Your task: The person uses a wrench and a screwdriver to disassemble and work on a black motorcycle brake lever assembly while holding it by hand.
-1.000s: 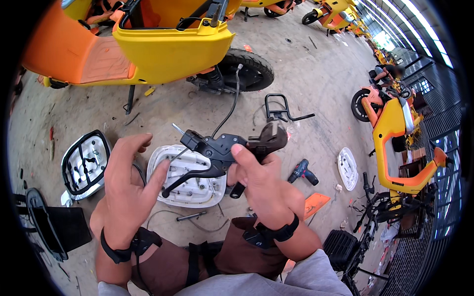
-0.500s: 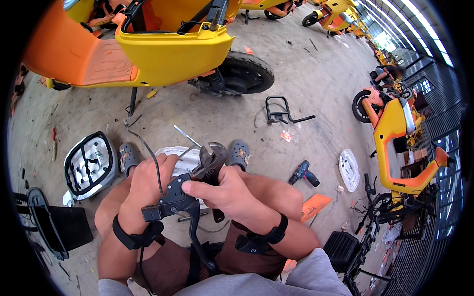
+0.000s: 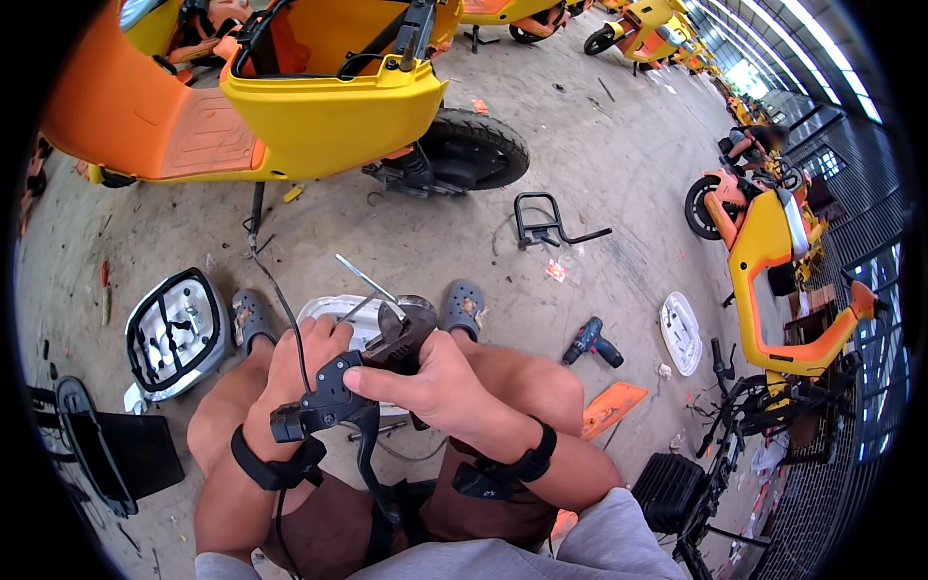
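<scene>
My left hand (image 3: 288,375) is closed on a black brake lever (image 3: 335,400), whose curved blade hangs toward my lap. A dark cable (image 3: 284,304) runs from the lever up past the fingers. My right hand (image 3: 449,389) is wrapped round a dark metal tool that looks like an adjustable wrench (image 3: 398,346), its thumb pressing on the lever body. At the tool's rounded head, a slim silver rod (image 3: 363,275) slants up to the left. A second thin rod lies beside it, near my left fingertips. The fingers hide how tool, rods and lever meet.
A yellow and orange scooter (image 3: 329,126) stands ahead. Around my feet lie a white shell with black trim (image 3: 176,333), a black frame (image 3: 537,224), a cordless drill (image 3: 594,343), a white panel (image 3: 681,333) and an orange piece (image 3: 613,406). Another person (image 3: 754,145) crouches far right.
The tool's head has turned slightly and come closer to the silver rod. Both hands, with the lever, have shifted slightly left and down, keeping their grips.
</scene>
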### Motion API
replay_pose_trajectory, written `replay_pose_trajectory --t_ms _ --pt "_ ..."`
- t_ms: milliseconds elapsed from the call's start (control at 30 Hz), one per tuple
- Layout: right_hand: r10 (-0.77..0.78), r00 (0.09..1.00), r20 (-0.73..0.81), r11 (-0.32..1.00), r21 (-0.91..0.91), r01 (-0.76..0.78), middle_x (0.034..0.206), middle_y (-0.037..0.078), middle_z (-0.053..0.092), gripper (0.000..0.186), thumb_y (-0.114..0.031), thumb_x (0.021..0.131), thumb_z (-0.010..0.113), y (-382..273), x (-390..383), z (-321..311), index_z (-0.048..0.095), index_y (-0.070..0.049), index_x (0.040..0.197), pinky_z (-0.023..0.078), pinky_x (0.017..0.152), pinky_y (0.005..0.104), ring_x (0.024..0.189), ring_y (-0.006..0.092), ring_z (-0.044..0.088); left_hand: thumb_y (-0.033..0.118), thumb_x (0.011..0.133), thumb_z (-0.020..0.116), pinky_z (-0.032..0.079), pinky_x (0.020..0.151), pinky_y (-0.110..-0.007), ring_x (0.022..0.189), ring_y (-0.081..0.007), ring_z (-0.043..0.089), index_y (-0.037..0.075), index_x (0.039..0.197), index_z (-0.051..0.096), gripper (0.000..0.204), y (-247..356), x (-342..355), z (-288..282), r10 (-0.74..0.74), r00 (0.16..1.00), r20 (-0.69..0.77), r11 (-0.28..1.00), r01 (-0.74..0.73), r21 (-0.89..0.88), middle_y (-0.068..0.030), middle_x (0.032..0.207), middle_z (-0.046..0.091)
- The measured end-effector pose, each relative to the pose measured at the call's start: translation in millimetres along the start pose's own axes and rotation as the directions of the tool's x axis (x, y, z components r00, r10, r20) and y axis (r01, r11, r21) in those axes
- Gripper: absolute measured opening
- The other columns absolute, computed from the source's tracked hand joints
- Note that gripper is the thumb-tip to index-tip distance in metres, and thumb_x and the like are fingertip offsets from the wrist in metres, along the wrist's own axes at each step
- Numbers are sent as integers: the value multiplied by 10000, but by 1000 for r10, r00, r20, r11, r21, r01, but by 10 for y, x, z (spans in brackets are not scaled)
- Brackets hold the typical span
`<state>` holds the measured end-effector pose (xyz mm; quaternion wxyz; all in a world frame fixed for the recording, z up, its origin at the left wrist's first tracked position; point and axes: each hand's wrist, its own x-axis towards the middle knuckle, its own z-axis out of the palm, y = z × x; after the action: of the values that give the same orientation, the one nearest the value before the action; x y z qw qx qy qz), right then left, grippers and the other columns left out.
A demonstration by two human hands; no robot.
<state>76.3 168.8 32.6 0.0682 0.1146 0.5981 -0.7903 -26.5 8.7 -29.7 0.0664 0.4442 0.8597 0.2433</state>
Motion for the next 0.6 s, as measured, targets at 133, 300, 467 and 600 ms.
replay_pose_trajectory --t_ms 133,300,467,600 --pt "62 998 18 998 3 -62 815 -27 667 277 -240 885 781 -44 -10 -14 717 6 995 469 666 230 755 45 567 206 726 703 509 698 -446 836 -359 622 52 910 646 247 55 -15 -5 24 999 -46 1000 -24 6 -138 831 600" --pt "56 996 -73 993 103 -48 724 -44 610 234 -237 895 768 -27 -25 -35 704 -22 961 403 546 227 622 43 514 125 740 697 513 707 -442 836 -363 616 55 911 606 206 130 -50 -106 75 993 -94 992 -84 -96 -140 863 597" --pt "122 936 -331 956 294 -21 573 -62 455 271 -275 919 734 -3 74 -164 599 -83 784 249 437 248 452 40 346 40 789 711 528 730 -441 818 -376 664 -3 987 675 206 147 -103 -293 -144 990 -8 982 142 -128 -194 853 681" --pt "88 890 -448 949 309 61 587 -63 443 293 -299 937 708 -59 115 -311 571 -99 773 257 445 245 448 44 343 44 884 688 447 503 -222 531 -91 603 -45 1103 682 236 42 -150 -857 -372 910 -181 678 134 -723 -27 662 602"
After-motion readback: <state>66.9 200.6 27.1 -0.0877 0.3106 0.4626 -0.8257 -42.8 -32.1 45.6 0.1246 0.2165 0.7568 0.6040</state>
